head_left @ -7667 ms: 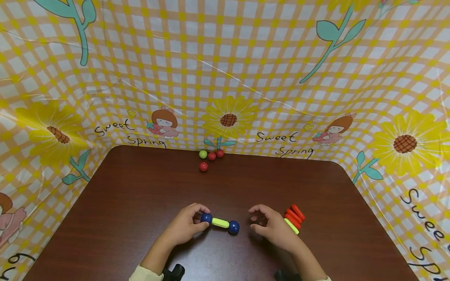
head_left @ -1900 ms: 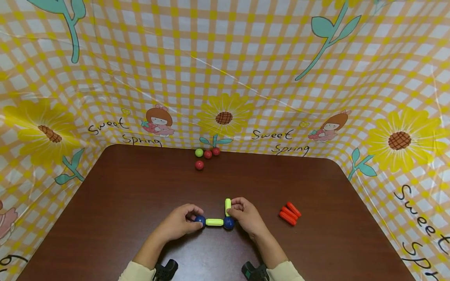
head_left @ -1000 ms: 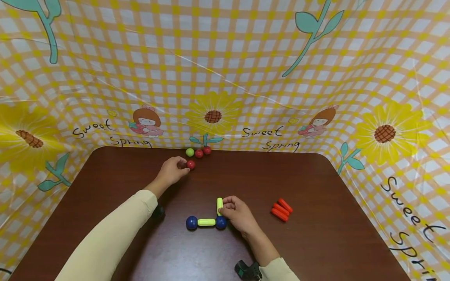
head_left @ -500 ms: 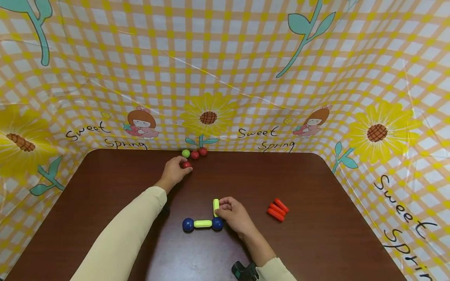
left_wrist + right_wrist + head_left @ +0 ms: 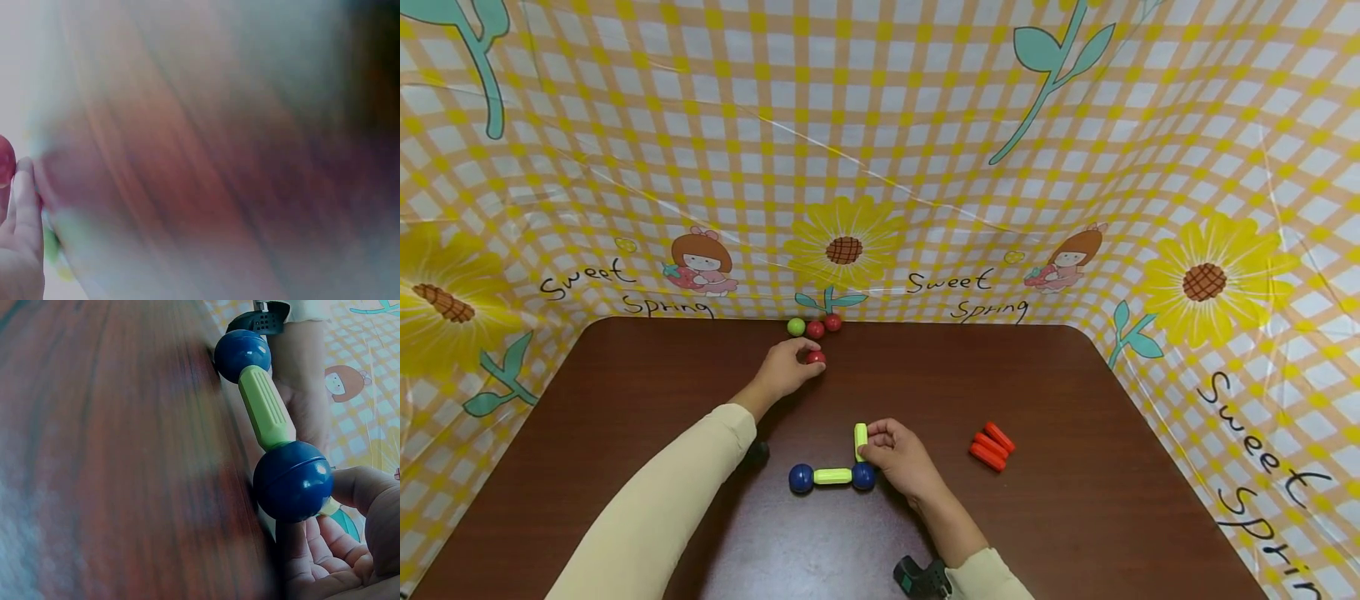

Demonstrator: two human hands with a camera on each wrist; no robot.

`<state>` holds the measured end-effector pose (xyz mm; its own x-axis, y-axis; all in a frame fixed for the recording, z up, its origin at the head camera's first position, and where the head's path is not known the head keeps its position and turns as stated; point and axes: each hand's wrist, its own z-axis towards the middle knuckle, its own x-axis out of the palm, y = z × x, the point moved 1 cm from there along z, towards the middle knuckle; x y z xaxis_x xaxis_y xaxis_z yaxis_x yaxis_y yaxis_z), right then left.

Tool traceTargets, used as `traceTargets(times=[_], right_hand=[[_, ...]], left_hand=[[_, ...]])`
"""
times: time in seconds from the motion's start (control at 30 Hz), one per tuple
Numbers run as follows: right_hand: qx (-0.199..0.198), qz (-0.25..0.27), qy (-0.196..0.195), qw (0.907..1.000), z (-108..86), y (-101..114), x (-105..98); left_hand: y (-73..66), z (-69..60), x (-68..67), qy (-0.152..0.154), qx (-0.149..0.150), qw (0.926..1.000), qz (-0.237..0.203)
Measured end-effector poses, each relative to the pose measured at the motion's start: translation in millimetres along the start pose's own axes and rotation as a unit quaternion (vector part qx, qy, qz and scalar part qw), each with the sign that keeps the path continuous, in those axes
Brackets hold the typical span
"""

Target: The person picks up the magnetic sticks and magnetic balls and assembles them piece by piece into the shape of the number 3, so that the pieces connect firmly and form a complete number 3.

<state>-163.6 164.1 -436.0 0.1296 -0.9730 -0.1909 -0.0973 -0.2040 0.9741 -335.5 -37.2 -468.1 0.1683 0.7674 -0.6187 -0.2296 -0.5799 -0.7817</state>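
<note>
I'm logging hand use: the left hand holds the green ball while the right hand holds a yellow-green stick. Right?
Not quite: the left hand holds a red ball, as the head view shows. The right hand does hold a yellow-green stick.

Free room separates right hand from red rods.

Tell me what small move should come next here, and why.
Probably the left hand should bring its red ball toward the far end of the yellow-green rod held by the right hand: that rod's near end meets a blue ball, while its far end has none.
</note>
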Motion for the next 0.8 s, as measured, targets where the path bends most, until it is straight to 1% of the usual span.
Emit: traceTargets(times=[0.13,0.23,0.3,0.43,0.53,0.63,0.73,0.8], right_hand=[[0.002,0.0,0.001,1.0,3.1,-5,0],[0.005,0.0,-0.002,1.0,9.9,-17,0],[0.008,-0.002,-0.005,1.0,14.4,-26,0],[0.01,-0.007,-0.011,0.9999,19.1,-36,-1],[0.007,-0.006,-0.01,0.9999,19.5,-37,-2],[0.006,-0.002,-0.007,1.0,19.7,-38,-2],[0.004,-0.003,-0.005,1.0,20.1,-39,-2],[0.003,-0.006,-0.005,1.0,20.2,-39,-2]], left_hand=[[-9.8,-3.6,3.5,0.033,0.014,0.999,-0.028],[-16.3,-6.5,5.2,0.063,0.025,0.9963,-0.053],[-20.6,-8.6,5.7,0.081,0.03,0.9945,-0.059],[-27.2,-12.4,7.0,0.105,0.046,0.9926,-0.04],[-29.7,-14.6,8.9,0.115,0.068,0.9908,-0.021],[-31.8,-16.8,11.4,0.132,0.085,0.9875,-0.017],[-34.1,-18.7,13.4,0.149,0.087,0.9847,-0.021],[-36.1,-19.8,14.6,0.16,0.083,0.9832,-0.028]])
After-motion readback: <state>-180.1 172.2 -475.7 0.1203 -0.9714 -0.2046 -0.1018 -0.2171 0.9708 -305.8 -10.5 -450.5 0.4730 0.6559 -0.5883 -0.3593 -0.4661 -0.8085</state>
